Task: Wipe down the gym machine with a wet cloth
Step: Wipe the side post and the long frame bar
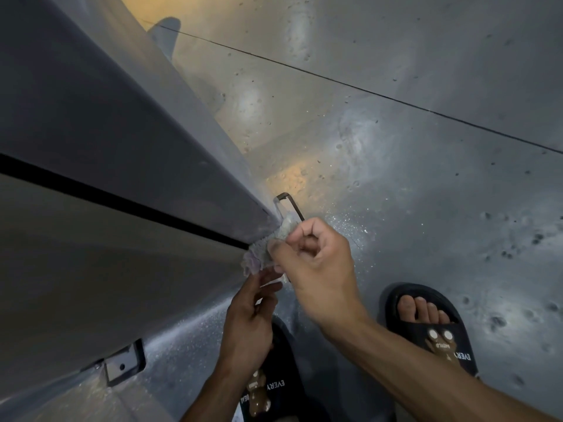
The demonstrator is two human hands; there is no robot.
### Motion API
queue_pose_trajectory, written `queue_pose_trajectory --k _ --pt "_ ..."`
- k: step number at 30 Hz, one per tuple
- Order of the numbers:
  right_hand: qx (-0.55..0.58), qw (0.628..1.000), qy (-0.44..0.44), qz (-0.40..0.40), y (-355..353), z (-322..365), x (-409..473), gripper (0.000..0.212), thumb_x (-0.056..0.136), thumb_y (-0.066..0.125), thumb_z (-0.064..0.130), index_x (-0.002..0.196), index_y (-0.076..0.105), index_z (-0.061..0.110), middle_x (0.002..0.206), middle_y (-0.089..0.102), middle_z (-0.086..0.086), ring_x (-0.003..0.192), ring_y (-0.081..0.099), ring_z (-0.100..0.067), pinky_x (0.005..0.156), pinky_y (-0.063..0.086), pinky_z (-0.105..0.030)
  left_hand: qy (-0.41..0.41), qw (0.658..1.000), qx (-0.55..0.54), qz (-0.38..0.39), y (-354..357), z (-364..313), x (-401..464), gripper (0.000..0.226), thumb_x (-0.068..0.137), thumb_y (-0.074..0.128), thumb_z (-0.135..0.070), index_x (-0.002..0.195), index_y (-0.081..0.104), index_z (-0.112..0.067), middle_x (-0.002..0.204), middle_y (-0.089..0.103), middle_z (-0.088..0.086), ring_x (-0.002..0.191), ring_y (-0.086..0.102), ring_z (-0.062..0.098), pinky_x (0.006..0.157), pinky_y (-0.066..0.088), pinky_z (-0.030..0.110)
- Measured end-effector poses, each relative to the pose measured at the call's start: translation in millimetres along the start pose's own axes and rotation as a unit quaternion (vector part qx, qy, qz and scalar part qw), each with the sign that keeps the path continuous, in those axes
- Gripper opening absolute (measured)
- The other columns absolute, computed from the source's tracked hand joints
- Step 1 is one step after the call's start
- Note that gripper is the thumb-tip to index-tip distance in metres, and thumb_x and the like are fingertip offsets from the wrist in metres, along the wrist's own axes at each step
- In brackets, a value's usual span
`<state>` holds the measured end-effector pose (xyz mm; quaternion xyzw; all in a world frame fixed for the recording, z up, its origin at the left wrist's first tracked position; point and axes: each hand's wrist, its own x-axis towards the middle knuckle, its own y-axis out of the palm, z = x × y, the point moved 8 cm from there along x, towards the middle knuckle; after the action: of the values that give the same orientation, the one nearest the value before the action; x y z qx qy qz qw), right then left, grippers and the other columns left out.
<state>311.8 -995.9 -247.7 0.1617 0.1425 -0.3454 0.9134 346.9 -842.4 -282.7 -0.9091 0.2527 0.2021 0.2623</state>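
Right grip (313, 257) pinches cloth (259, 254), mostly hidden; left grip (253, 312) blurred, state unclear

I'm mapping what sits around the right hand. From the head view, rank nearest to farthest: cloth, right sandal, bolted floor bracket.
1. cloth: pinched by the right hand.
2. right sandal: lower right, on the floor.
3. bolted floor bracket: lower left, at the machine's base.

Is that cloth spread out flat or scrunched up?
Scrunched up: the cloth sits bunched between the right hand and left hand.
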Motion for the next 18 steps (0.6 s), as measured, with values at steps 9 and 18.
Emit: queue_pose_trajectory --k 9,18 --pt "-0.007 1.000 0.030 -0.001 -4 -3 2 0.017 0.085 0.077 0.008 0.080 0.061 0.009 0.074 0.073 -0.012 0.070 0.072 -0.029 0.065 0.058 -0.034 0.012 0.999 -0.026 -0.015 -2 -8 -5 0.055 0.105 0.045 0.001 0.113 0.068 -0.048 0.119 0.072 -0.014 0.109 0.069 0.011 0.083 0.051 0.052" --pt "-0.015 0.999 0.037 -0.003 -5 -1 0 0.020 0.085 0.078 0.008 0.077 0.059 0.010 0.075 0.072 -0.015 0.079 0.072 -0.040 0.065 0.056 -0.039 0.042 0.997 -0.052 -0.030 -12 -19 -7 0.054 0.102 0.051 0.004 0.106 0.072 -0.046 0.117 0.074 -0.010 0.114 0.069 0.012 0.104 0.051 0.052"
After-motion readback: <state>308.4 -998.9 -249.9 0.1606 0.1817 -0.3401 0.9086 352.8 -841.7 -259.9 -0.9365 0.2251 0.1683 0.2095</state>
